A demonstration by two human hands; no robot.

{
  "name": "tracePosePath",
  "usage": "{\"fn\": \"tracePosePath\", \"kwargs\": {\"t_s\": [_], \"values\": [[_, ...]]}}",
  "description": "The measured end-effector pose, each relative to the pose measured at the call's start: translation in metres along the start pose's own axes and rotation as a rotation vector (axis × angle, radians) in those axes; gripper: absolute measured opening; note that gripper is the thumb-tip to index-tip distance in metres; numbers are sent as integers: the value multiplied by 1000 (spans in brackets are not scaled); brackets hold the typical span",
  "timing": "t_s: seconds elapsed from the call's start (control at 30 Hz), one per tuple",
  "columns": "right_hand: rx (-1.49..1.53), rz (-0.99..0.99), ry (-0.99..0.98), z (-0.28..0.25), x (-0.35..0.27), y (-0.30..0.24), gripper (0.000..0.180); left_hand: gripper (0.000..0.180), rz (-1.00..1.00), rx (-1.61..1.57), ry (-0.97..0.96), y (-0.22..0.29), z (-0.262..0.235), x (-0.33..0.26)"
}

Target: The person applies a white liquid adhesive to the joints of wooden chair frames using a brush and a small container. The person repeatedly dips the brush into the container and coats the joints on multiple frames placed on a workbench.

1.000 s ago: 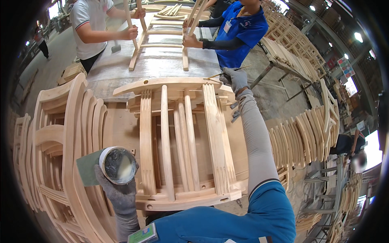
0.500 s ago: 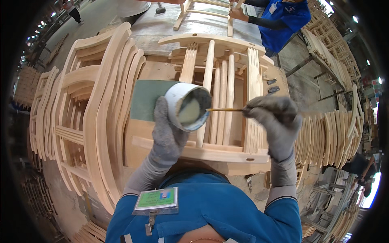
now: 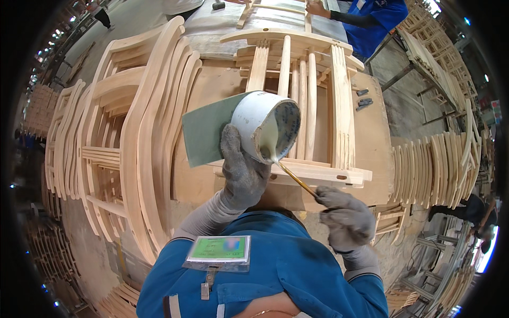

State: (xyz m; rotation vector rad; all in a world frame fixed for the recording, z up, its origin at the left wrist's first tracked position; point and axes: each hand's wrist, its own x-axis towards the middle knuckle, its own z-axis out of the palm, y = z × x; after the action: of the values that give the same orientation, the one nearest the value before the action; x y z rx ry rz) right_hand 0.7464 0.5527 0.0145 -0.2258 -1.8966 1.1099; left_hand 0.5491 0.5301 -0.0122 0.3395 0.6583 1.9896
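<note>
My left hand [image 3: 238,167], gloved in grey, is closed around a white cup [image 3: 246,119] tilted with its mouth to the right. Pale, creamy liquid [image 3: 269,137] lies inside, along the lower wall. A flat green panel [image 3: 204,132] sticks out behind the cup; whether it is joined to it I cannot tell. My right hand [image 3: 344,217], also gloved, grips a thin golden-brown stick [image 3: 297,179]. The stick's tip touches the cup's lower rim, where the pale liquid gathers. Beyond the cup lies a wooden chair frame [image 3: 339,106] with round spindles.
Stacked curved chair frames [image 3: 135,122] stand at left. More curved wooden parts [image 3: 435,167] are lined up at right. Small dark pieces [image 3: 363,100] lie on the brown board [image 3: 371,138]. Across the bench, a person in blue [image 3: 374,24] handles another frame.
My right hand has moved down and nearer, swinging the stick from level to slanted. The cup has shifted right and tipped further, the green panel turning with it.
</note>
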Motion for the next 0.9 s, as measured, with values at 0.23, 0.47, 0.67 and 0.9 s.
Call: {"fn": "tracePosePath", "kwargs": {"t_s": [0.23, 0.47, 0.67, 0.9], "values": [[299, 278, 404, 18, -14, -7, 13, 64, -202, -121, -160, -2, 6, -17], [324, 245, 580, 17, -34, -16, 18, 61, -223, 50, -140, -17, 7, -19], [126, 495, 858, -43, -35, -17, 12, 49, -206, -228, -82, -21, -14, -12], [-54, 673, 858, -77, -62, 15, 11, 46, -216, -122, -34, -18, -15, -12]]}}
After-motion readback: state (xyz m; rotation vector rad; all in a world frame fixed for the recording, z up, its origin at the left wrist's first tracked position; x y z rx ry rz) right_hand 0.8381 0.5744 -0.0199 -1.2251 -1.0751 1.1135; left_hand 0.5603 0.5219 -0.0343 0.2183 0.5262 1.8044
